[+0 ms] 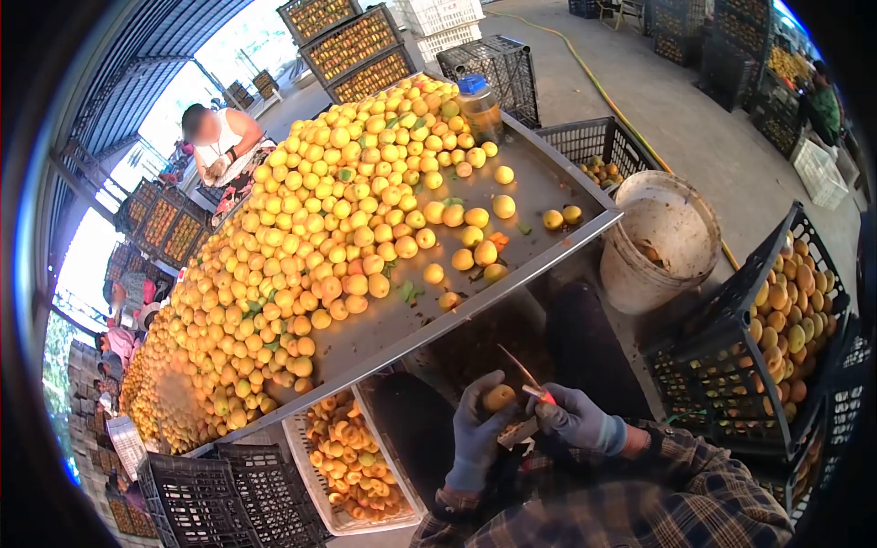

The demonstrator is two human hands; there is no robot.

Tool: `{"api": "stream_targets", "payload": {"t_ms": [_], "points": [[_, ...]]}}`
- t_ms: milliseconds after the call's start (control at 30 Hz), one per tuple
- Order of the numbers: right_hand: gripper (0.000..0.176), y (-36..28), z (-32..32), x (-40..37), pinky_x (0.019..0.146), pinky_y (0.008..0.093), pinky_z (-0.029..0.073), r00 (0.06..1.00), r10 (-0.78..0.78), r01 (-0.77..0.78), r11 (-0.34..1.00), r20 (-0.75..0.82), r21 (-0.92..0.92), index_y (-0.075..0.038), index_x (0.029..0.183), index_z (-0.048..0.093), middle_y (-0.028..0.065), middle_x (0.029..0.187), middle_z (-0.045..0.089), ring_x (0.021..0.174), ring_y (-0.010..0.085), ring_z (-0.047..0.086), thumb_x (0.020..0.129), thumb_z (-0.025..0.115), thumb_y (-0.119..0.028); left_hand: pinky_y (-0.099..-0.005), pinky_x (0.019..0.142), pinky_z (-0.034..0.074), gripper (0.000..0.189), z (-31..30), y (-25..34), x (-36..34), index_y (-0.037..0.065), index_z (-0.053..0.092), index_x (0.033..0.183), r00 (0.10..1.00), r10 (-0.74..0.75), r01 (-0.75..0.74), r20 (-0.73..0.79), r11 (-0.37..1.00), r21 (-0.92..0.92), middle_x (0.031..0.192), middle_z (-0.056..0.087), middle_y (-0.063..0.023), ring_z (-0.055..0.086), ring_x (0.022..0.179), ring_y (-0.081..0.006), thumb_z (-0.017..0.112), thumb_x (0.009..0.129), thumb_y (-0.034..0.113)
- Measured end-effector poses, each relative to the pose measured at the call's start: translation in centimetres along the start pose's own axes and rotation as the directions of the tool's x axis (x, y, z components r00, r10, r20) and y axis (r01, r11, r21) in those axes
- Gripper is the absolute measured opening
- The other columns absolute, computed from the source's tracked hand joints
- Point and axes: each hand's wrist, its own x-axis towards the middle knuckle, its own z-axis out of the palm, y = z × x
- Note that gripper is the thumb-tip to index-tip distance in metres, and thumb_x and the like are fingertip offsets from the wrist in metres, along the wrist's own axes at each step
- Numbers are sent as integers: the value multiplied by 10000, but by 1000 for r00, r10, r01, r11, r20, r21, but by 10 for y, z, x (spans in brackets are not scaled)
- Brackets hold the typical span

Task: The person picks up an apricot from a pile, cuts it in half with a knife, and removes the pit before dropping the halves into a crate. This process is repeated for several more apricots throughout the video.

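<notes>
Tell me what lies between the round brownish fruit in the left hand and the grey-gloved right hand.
The head view shows a slim red-handled tool there, held by the right hand, its tip above the fruit.

Before us stands a metal table [557, 187] with a raised rim. On it we see a broad heap of yellow-orange fruit [320, 196], thinning to scattered pieces, some green leaves [408, 290] and a blue-lidded jar [481, 111].

Yellow-orange fruit [347, 210], 1 blue lid [472, 84], grey-blue gloves [579, 420], dark plaid sleeve [703, 466], white-rimmed crate [399, 461]
</notes>
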Motion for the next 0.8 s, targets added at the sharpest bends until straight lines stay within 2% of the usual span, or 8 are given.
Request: {"api": "stream_targets", "payload": {"t_ms": [167,300,367,433,500,600,800], "points": [[376,5,-3,0,739,237,459,996,68,-68,998,60,7,-12,1098,582,-7,862,573,807,68,514,1003,534,-373,-314,989,476,580,4,9,-4,7,497,1343,991,-92,106,100,984,-144,1261,558,-99,573,1128,-184,716,808,-39],[392,9,-4,0,733,255,475,996,58,-50,993,70,-109,5,1130,581,11,873,591,802,79,524,1015,511,-363,-317,974,483,614,2,8,-6,9,457,1386,969,-146,190,199,957,-219,1266,559,-105,567,1147,-192,709,827,-18],[400,8,-4,-1,745,260,482,995,72,-60,985,67,-163,11,1145,580,24,893,603,817,85,531,1017,506,-362,-320,977,481,606,3,8,-5,10,451,1388,972,-113,167,204,948,-270,1258,564,-108,572,1142,-197,703,837,-12],[411,8,-3,0,776,261,487,995,80,-73,992,66,-102,23,1163,577,48,933,622,847,97,538,1023,494,-355,-323,980,479,598,4,6,-5,10,446,1390,976,-78,143,206,936,-322,1250,569,-110,577,1136,-202,697,847,-5],[417,8,-2,0,788,259,487,995,89,-83,990,54,-110,26,1165,576,55,943,626,863,98,542,1024,489,-356,-329,987,473,560,2,1,-6,8,452,1376,981,-114,162,155,924,-346,1216,580,-109,588,1101,-205,687,868,19],[424,15,-1,-1,798,257,488,997,74,-71,991,25,-111,32,1160,576,59,951,632,876,98,549,1027,479,-358,-328,988,469,514,2,2,-6,5,474,1349,976,-146,199,162,900,-388,1184,591,-101,587,1076,-191,687,886,64],[423,23,5,2,774,247,485,994,97,-103,987,-55,-122,34,1119,583,38,916,628,849,81,544,1034,457,-360,-301,963,476,465,9,-6,-4,1,500,1323,993,-91,109,79,961,-253,1166,604,-91,586,1057,-165,680,912,128]]}}
